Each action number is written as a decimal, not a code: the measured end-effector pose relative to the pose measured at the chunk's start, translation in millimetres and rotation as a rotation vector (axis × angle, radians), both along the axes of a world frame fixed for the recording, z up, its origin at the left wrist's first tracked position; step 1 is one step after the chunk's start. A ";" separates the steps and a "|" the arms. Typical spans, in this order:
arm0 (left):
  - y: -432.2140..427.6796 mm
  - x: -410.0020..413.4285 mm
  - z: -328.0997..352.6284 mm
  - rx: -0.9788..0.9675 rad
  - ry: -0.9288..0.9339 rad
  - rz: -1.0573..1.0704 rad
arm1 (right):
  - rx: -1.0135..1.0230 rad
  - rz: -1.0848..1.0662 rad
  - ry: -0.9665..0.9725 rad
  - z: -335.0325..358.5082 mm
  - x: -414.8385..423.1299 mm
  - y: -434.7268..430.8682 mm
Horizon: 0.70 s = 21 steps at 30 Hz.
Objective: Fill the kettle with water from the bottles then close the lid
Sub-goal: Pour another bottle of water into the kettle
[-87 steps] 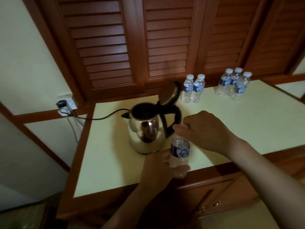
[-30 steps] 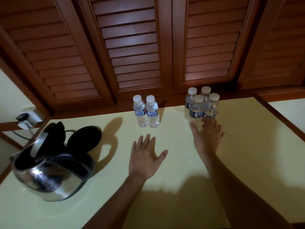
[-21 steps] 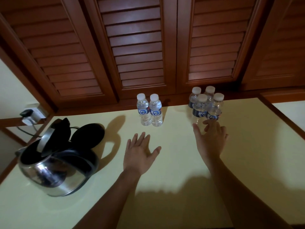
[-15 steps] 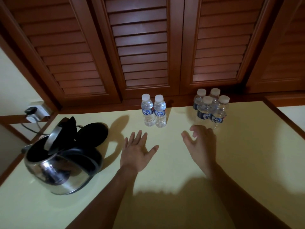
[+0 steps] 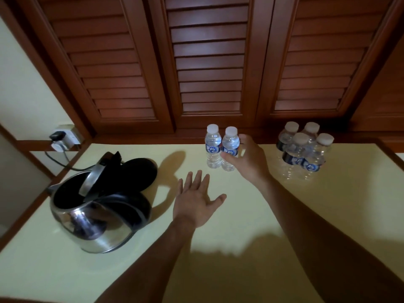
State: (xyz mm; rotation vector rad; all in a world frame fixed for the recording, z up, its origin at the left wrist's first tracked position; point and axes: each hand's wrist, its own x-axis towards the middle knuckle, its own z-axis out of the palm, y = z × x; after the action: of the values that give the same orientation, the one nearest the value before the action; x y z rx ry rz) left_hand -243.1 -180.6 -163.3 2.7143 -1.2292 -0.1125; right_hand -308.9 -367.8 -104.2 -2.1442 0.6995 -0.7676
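A steel kettle (image 5: 96, 217) stands at the left of the pale yellow counter (image 5: 341, 206), its lid (image 5: 94, 178) tipped up and open. Behind it lies its black round base (image 5: 140, 173). Two small water bottles with white caps stand at the back middle. My right hand (image 5: 251, 158) wraps the right one (image 5: 230, 142), thumb across its blue label and fingers behind; the bottle still stands on the counter. The left bottle (image 5: 212, 147) touches it. My left hand (image 5: 196, 202) hovers flat over the counter with fingers spread, holding nothing.
Several more bottles (image 5: 303, 154) are clustered at the back right. A wall socket with a plug (image 5: 63, 138) sits at the left, its cord (image 5: 65, 165) running towards the base. Louvred wooden doors (image 5: 207, 62) rise behind the counter.
My right hand left the cluster at the back right, swung left and closed around the right bottle of the pair. My left hand stayed open over the counter.
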 end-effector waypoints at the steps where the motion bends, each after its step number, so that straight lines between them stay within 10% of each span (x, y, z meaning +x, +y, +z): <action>1: -0.4 0.2 -0.1 -0.003 0.000 0.001 | 0.009 -0.002 -0.004 1.7 2.4 1.0; 14: 9.8 -9.0 -2.4 -0.388 0.024 -0.123 | -0.035 -0.115 0.001 -1.3 -41.4 26.2; 21: 38.0 -73.0 14.8 -0.851 0.557 -0.145 | 0.063 -0.025 0.018 20.3 -96.4 78.6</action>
State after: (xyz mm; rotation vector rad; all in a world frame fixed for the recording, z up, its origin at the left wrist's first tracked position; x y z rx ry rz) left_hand -316.1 -142.5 -148.5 1.7056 -0.9843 -0.2673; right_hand -405.3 -289.3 -83.9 -2.0917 0.7517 -0.7307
